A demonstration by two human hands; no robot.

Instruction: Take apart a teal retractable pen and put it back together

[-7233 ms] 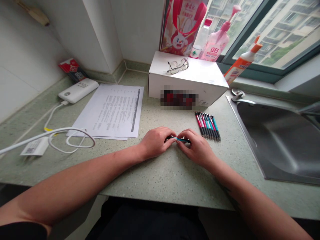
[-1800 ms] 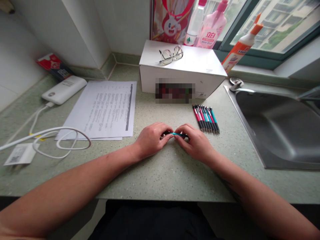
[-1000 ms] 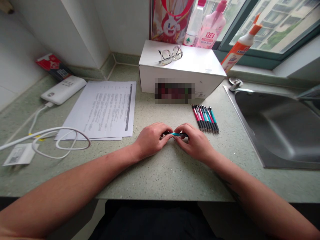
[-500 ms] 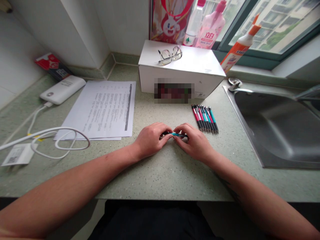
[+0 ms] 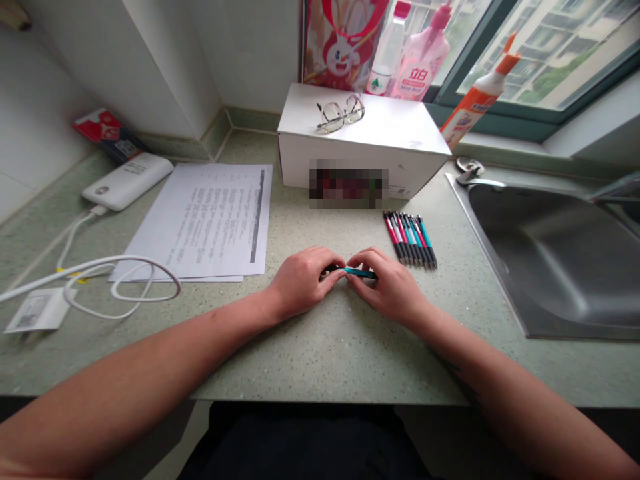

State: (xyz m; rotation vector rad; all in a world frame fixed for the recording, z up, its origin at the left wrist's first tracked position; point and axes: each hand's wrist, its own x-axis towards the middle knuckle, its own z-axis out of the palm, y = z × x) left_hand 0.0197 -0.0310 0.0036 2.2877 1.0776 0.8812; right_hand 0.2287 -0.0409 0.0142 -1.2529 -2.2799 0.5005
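Observation:
A teal pen with dark ends (image 5: 359, 273) lies crosswise between my two hands, just above or on the counter. My left hand (image 5: 306, 280) pinches its dark left end between thumb and fingers. On the other side, my right hand (image 5: 387, 283) has thumb and fingertips closed around the teal part, and its right end runs under the fingers. Beyond my right hand, several pens (image 5: 410, 240) in pink, teal and white with dark grips lie side by side in a row, their tips toward me.
Printed sheets (image 5: 200, 220) lie to the left, beside a white power bank (image 5: 127, 181) with a looped cable (image 5: 150, 260). Behind my hands stands a white box (image 5: 295, 157) carrying eyeglasses (image 5: 334, 119). A steel sink (image 5: 560, 260) is set into the counter (image 5: 340, 353) at right.
Both hands keep the pen in nearly the same place. Slightly more of the teal barrel shows between the fingers; the view has shifted a little.

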